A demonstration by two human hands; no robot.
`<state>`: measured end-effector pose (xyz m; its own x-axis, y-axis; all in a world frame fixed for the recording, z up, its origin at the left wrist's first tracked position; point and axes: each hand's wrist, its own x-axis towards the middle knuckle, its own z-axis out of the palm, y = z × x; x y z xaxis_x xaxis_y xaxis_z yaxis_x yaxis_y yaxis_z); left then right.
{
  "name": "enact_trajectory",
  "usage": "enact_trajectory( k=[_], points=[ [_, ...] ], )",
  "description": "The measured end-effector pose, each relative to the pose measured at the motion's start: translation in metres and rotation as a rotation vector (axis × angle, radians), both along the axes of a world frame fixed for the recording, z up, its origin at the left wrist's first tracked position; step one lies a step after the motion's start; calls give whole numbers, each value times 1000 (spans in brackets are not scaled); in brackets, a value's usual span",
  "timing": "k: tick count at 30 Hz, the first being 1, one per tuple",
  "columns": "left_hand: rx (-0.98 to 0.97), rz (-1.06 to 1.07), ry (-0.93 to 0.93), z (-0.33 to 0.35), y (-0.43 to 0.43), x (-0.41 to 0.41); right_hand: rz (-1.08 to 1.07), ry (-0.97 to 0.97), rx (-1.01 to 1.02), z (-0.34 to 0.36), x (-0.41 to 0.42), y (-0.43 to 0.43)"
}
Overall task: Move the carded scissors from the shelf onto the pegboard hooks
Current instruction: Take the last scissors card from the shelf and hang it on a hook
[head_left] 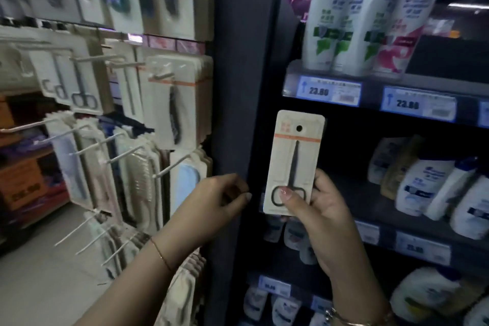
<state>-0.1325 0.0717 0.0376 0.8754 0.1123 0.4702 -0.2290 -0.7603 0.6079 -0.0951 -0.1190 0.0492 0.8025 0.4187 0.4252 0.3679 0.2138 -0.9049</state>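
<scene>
My right hand holds a carded pair of scissors upright by its lower end, in front of the dark shelf. The card is cream with an orange stripe and a round hang hole at the top; the scissors on it are black. My left hand hovers just left of the card with its fingers curled and nothing in them, apart from the card. Further left, the pegboard hooks carry more carded scissors and other carded tools.
Bare white hooks jut out toward me at middle and lower left. A dark upright panel separates the pegboard from the shelves. Shampoo bottles and price tags fill the shelves on the right.
</scene>
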Motion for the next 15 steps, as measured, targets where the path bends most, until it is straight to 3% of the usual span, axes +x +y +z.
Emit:
enact_trajectory(
  k=[6, 15],
  points=[
    [192, 87, 198, 9, 74, -52, 153, -93, 22, 23, -35, 75],
    [258, -69, 198, 21, 212, -87, 61, -70, 85, 30, -82, 207]
  ],
)
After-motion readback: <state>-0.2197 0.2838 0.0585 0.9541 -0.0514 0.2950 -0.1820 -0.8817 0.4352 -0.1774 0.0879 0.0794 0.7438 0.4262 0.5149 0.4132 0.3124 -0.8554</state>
